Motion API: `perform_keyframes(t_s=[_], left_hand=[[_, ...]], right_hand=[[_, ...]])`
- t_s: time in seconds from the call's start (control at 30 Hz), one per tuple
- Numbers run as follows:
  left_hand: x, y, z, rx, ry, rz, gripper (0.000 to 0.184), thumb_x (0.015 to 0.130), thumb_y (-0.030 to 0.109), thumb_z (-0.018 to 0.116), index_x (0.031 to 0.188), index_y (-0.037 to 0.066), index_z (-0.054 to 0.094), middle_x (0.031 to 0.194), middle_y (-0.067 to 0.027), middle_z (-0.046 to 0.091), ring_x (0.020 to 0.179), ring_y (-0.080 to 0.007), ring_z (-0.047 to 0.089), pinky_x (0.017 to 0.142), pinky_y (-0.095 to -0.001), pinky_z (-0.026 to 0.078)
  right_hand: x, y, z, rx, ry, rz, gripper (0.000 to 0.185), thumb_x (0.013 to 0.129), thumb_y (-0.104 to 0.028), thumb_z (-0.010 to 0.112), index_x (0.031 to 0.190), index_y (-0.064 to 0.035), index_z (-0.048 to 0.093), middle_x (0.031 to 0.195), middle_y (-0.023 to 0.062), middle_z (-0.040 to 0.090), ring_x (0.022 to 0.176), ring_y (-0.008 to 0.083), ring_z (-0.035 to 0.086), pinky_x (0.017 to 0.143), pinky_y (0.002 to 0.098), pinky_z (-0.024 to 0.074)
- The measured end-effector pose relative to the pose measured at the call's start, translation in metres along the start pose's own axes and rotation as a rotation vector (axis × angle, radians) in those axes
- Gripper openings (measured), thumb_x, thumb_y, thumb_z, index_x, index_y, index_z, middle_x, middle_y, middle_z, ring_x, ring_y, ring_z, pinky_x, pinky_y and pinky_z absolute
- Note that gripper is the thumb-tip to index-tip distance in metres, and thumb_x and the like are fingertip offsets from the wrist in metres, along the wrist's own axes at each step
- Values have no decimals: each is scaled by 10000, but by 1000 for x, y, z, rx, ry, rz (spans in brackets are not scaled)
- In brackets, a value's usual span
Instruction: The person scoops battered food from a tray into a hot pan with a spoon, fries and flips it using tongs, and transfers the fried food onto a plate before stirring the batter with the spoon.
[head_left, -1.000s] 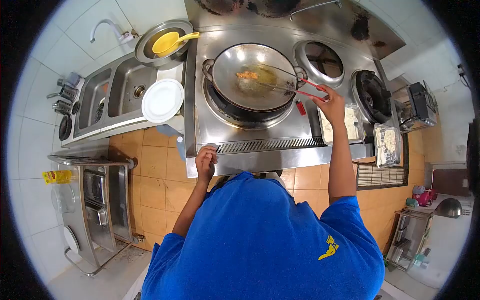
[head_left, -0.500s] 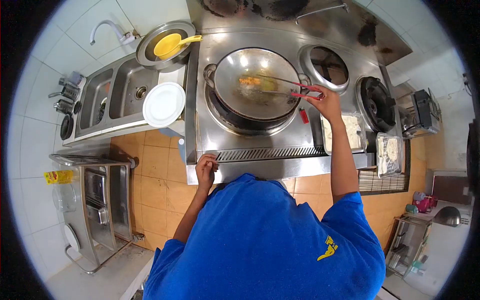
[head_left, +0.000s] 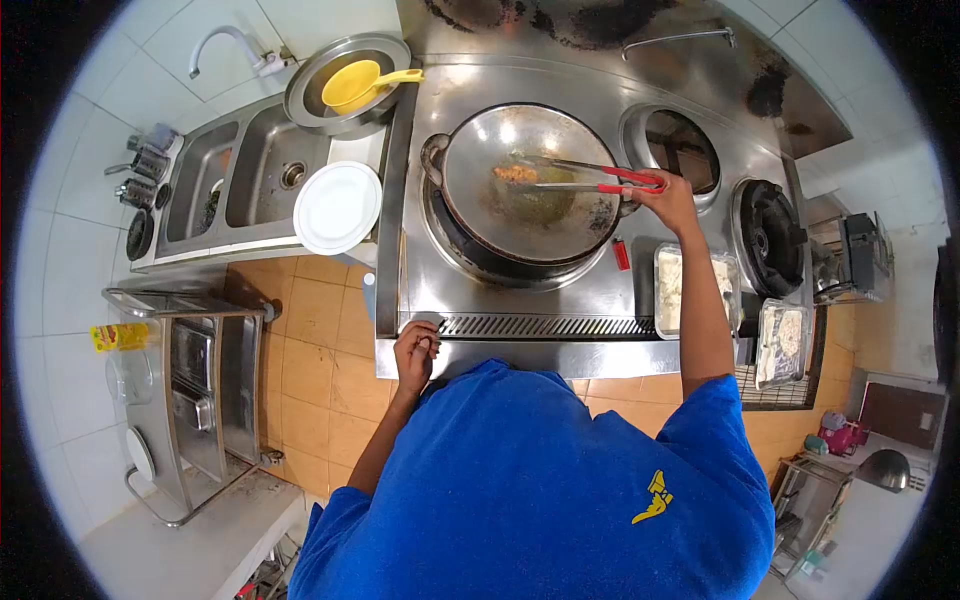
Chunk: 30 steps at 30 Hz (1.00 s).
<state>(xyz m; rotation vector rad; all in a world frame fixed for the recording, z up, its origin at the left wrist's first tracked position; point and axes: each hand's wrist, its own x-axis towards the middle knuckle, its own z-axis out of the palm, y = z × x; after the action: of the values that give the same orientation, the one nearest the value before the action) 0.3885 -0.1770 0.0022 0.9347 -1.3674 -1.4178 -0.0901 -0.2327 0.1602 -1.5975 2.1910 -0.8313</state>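
Note:
My right hand (head_left: 670,200) is closed round the red handles of a pair of metal tongs (head_left: 572,187). The tongs reach left over a large wok (head_left: 480,220), their two arms spread apart. Near their tips, a small orange-brown piece of food (head_left: 515,174) lies in yellowish oil at the wok's bottom; I cannot tell whether the tips touch it. My left hand (head_left: 417,350) rests at the stove's front edge beside the slotted grate (head_left: 540,327), its fingers curled with nothing visible in them. A red lighter-like object (head_left: 621,254) lies on the steel right of the wok.
Clear trays with pale, coated pieces stand at right: one tray (head_left: 660,320) on the stove, another (head_left: 785,375) beyond it. A second burner (head_left: 768,235) and a round lid-like vessel (head_left: 640,135) lie farther right. Left are white plates (head_left: 338,207), a sink (head_left: 250,200) and a yellow dipper (head_left: 352,86).
The view has shifted slightly. My right hand has tilted the tongs, so both arms lie flatter and wider apart about the food. The food looks browner. My left hand stays at the edge.

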Motion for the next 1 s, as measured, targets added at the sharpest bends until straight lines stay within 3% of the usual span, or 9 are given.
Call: perform_keyframes(t_s=[0.13,0.3,0.33,0.4,0.47,0.57,1.0], left_hand=[[0,2,1,54,5,-1,455,875,391,486,755,-38,581,906,-144,567,524,-107,482,491,-229,405],[1,0,0,74,-2,3,461,876,396,492,751,-39,582,909,-153,569,519,-109,483,489,-230,408],[1,0,0,43,-7,2,402,872,333,492,758,-43,578,910,-149,569,534,-107,485,496,-229,409],[-1,-1,-1,-17,-15,-1,285,865,209,492,772,-49,572,912,-140,570,565,-103,490,510,-227,412],[-1,-3,-1,-38,-12,16,287,861,213,492,772,-48,572,915,-140,570,569,-103,492,512,-224,412],[-1,-1,-1,-45,-4,6,289,857,219,494,772,-46,573,918,-141,570,571,-103,493,516,-222,412],[0,-2,-3,-36,-12,34,306,854,231,494,779,-55,570,918,-150,567,582,-123,515,528,-235,420]], right_hand=[[1,2,-2,-45,-20,34,575,609,-412,821,987,-3,680,814,154,687,715,221,664,692,317,502],[3,-12,-17,-310,-150,-117,514,595,-343,810,967,-15,673,820,183,662,753,324,646,701,373,501],[3,-16,-18,-364,-171,-153,495,600,-329,802,961,-17,671,827,188,657,767,344,641,706,387,500],[6,-17,-18,-355,-191,-267,466,629,-313,780,977,-27,662,831,178,654,796,351,632,718,409,497],[14,-10,-17,-419,-308,-295,448,680,-279,738,1041,-35,636,881,173,645,854,353,615,752,421,490],[13,-6,-13,-426,-306,-301,480,693,-279,728,1078,-17,614,935,180,632,887,357,602,776,418,481],[-4,7,-6,-448,-356,-269,474,765,-336,677,1070,18,602,1007,227,619,955,383,581,845,430,463]])
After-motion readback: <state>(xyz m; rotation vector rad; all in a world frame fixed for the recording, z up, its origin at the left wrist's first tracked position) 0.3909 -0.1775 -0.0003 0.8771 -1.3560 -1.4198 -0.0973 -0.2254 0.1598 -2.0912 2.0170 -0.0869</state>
